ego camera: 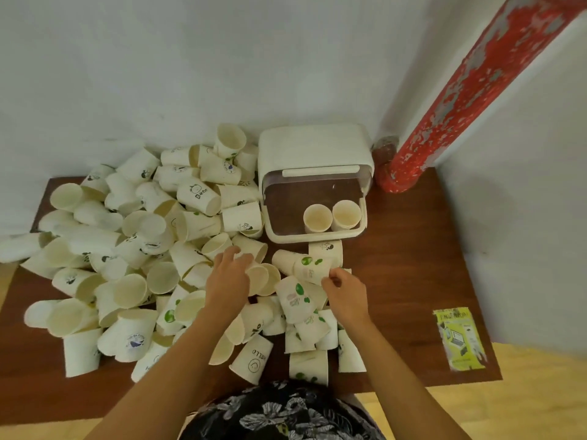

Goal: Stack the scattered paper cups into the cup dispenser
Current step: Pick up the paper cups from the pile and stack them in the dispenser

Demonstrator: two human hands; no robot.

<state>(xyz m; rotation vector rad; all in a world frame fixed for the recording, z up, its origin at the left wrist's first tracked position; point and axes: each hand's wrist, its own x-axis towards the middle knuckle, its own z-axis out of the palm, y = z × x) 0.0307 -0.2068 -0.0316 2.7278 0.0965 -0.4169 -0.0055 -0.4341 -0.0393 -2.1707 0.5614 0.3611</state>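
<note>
Paper cups (139,255) lie heaped across the wooden table (413,281); two stand inside the open cup dispenser (314,182) at the back. Left hand (228,281) grips a nested pair of cups (263,277), right hand (344,292) pinches a green-spotted cup (309,268). Risk, I'd say: a jostled heap rolling off the edge. Fingertips are hidden behind the cups.

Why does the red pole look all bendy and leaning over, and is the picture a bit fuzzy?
Head view: the wide-angle lens bends the edges, so the red pole leans. Soft blur smears the print on the paper cups and both hands, the left hand and the right hand. Lighting is even, with no glare.
</note>
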